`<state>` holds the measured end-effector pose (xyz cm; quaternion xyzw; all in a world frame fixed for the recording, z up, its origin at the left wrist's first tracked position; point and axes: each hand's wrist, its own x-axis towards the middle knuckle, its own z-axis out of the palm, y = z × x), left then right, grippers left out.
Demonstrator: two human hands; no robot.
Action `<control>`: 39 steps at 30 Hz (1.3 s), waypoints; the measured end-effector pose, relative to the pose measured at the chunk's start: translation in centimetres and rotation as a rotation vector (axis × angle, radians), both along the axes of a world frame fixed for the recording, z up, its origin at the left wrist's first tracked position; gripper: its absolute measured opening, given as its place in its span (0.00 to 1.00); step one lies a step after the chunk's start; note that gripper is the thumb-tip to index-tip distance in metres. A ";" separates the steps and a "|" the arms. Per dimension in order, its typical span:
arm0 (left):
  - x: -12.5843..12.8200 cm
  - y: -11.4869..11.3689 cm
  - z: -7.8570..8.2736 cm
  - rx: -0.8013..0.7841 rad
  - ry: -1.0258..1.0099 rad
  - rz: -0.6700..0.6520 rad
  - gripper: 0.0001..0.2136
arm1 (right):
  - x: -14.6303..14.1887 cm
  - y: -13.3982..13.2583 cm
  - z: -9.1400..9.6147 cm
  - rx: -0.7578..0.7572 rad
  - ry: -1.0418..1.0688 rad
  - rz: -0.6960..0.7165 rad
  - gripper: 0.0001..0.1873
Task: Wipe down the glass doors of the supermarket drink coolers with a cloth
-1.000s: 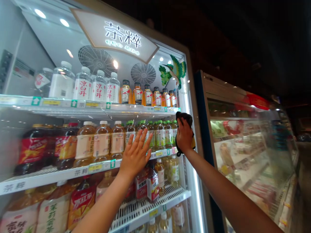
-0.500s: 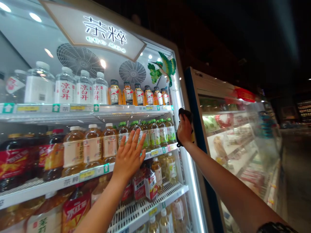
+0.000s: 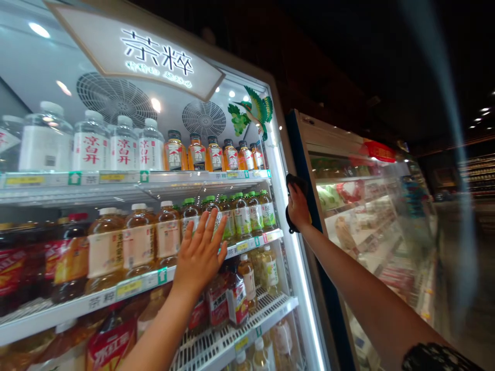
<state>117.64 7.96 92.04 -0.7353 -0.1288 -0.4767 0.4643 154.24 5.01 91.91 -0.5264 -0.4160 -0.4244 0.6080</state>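
Observation:
My left hand lies flat and open against the glass door of a lit drinks fridge, fingers spread, in front of the middle shelf. My right hand is stretched out to the door's right edge and is closed on a dark cloth, pressing it to the frame. Behind the glass stand rows of tea bottles with green caps, amber bottles and clear water bottles on the top shelf.
To the right stands a second chiller with a blue edge and packed food inside. A sign with white characters and a bird sticker are on the fridge top. Dark store aisle lies at far right.
The view has swung right and the fridge has slid left in the picture. My right hand with the cloth has moved from the glass onto the door's right frame. My left hand stays flat.

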 end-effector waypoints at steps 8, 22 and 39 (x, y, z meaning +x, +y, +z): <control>0.0 0.3 0.0 0.026 -0.007 -0.015 0.38 | 1.5 0.1 1.6 -0.039 -0.021 -0.003 0.29; 0.1 0.3 -0.2 -0.027 -0.002 -0.012 0.40 | 1.9 -0.4 -3.0 -0.020 -0.068 -0.044 0.28; 0.2 0.5 -0.4 0.000 -0.016 0.029 0.38 | -0.2 -0.8 -3.2 -0.044 -0.122 -0.043 0.28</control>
